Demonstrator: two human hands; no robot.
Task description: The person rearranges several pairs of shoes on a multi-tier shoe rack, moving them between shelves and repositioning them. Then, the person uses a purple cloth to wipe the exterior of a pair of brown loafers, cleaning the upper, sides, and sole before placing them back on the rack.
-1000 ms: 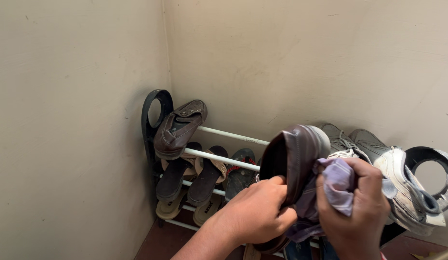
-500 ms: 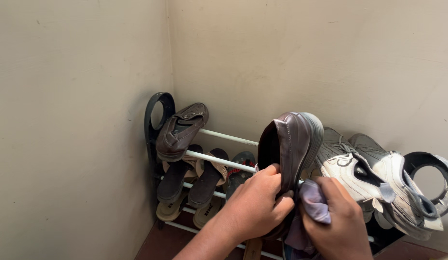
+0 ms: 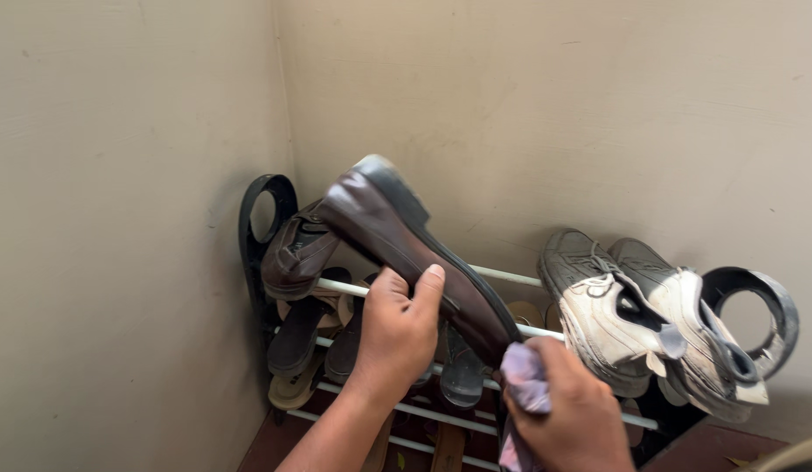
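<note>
Two-tier shoe rack (image 3: 511,277) behind the fingers, holding a brown shoe, grey-white sneakers (image 3: 637,319) and sandals (image 3: 314,336) below. Held above: brown leather shoe (image 3: 414,249), probably stiff-soled and smooth, best gripped mid-sole. Left hand (image 3: 397,332) clasped round it; right hand (image 3: 563,411) clenched on lilac cloth (image 3: 524,389) at its heel.

No packages, labels, signs, screens in view.

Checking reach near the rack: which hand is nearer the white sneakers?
Right. The right hand, gripping a purple cloth, sits just below-left of the white sneakers; the left hand holds the brown shoe farther left.
</note>
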